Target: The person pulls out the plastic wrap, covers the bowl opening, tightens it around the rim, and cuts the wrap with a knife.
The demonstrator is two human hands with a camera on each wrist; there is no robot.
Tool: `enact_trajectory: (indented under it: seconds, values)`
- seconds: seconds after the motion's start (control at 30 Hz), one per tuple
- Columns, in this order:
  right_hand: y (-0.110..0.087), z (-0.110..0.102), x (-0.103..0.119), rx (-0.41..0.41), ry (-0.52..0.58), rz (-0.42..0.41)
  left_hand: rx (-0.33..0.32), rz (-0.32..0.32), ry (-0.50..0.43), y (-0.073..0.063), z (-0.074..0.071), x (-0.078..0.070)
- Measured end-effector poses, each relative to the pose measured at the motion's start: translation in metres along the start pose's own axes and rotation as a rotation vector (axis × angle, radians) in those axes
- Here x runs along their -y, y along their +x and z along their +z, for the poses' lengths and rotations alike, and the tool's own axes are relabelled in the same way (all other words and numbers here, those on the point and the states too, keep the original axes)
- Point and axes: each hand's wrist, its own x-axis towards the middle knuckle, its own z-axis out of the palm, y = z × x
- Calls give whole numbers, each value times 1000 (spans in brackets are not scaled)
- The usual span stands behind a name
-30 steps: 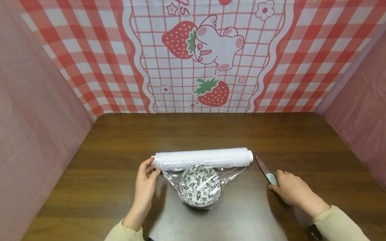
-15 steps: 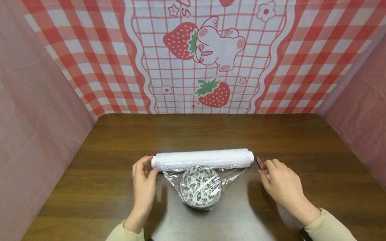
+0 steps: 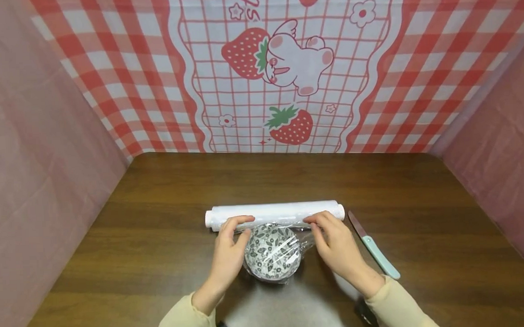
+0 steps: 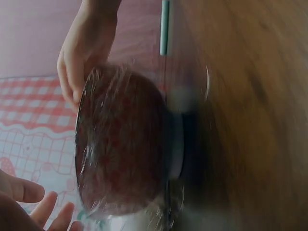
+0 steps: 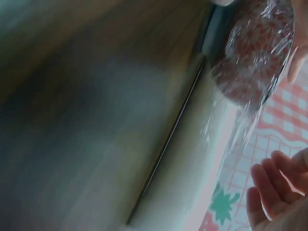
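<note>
A bowl (image 3: 271,254) with a leaf pattern inside stands mid-table under clear plastic wrap (image 5: 236,127). The wrist views show its reddish patterned outer wall. Behind it lies the white roll of plastic wrap (image 3: 274,212), the film running from roll to bowl. My left hand (image 3: 228,251) hovers at the bowl's left rim, fingers loosely bent and reaching over the roll's front. On the other side, my right hand (image 3: 339,245) hovers over the film near the roll's right part; its fingers (image 5: 269,185) are relaxed with nothing between them. A knife (image 3: 376,253) with a pale green handle lies right of that hand.
The brown wooden table (image 3: 130,245) carries all of this. A red-and-white checked cloth (image 3: 276,86) with strawberries hangs behind its far edge, and pink cloth (image 3: 40,142) hangs at the sides.
My right hand has let go of the knife, which stays on the table, and has moved left to the film. My left hand has left the roll's end and moved right to the bowl.
</note>
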Motion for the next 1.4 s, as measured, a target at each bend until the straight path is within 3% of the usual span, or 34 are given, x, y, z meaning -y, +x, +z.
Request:
enact_trajectory:
  seconds: [0.1,0.3,0.63,0.83,1.03,1.17,1.3,1.4]
  values:
    - [2,7,5,88,77,27,52,-21,-34,1,7,3]
    - [8,14,13,246,205,120,95,5,-44,4,15,8]
    - [11,28,11,360,419,156,118,-6,-29,5,22,11]
    - [12,38,13,396,430,192,152,-72,-103,6,24,13]
    - [14,45,17,487,396,211,147,-136,-156,7,26,16]
    - [12,49,18,464,504,323,136,-188,-208,8,28,18]
    - [10,56,19,371,645,477,108,-213,-235,7,30,21]
    - [10,61,19,296,686,534,94,-221,-255,7,32,23]
